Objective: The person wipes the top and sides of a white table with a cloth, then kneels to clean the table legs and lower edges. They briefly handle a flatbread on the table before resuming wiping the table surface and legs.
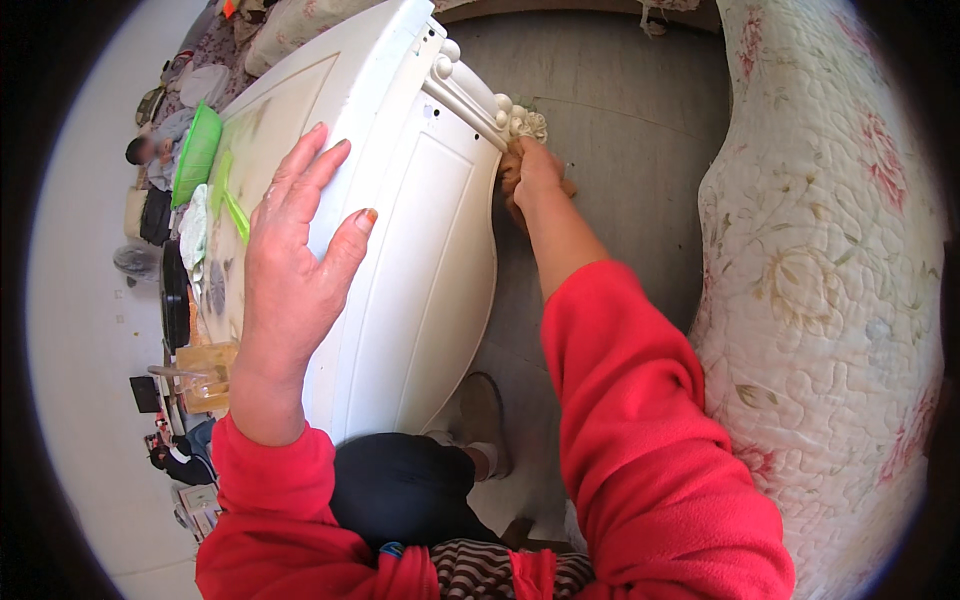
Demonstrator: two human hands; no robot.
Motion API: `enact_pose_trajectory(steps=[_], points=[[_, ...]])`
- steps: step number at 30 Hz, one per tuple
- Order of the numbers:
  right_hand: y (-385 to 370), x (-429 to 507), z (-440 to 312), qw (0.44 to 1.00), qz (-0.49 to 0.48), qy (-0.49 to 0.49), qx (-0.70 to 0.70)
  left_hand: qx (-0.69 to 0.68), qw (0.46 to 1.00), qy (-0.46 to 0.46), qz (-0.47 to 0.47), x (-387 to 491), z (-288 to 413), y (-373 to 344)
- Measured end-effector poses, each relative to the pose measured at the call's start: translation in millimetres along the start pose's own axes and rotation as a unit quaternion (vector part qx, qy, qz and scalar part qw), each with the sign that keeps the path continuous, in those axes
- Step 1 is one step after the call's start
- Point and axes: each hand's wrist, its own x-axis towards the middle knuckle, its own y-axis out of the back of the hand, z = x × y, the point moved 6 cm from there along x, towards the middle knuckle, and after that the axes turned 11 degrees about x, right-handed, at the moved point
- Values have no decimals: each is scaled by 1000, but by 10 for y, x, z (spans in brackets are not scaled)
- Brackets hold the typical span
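A white wooden cabinet or table with a panelled, curved side stands before me. My left hand is raised at its top edge, fingers apart and holding nothing; whether it touches the edge I cannot tell. With my arm stretched forward, my right hand grips a brown cloth against the carved corner of the furniture. Beside that hand is a white carved rose ornament. Part of the cloth is hidden behind my fingers.
On the furniture's top lie a green plastic basket, a light green item and a pale towel. A floral quilted cover drapes over furniture at right. Grey flooring runs between. Two people are in the background at left.
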Motion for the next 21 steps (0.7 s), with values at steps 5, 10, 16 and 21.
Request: enact_pose_trajectory(steps=[5,10,16,21], points=[[-39,-144,104,998,-10,-37,-40,-2,1000,21,-10,-65,-66,19],[-39,300,161,996,-18,-54,75,-8,1000,9,-2,48,34,-4],[-35,-47,-55,997,8,-6,-78,-24,999,26,-1,-11,-15,27],[-101,-146,-23,1000,16,-19,-12,-50,998,30,-5,-10,-76,6]])
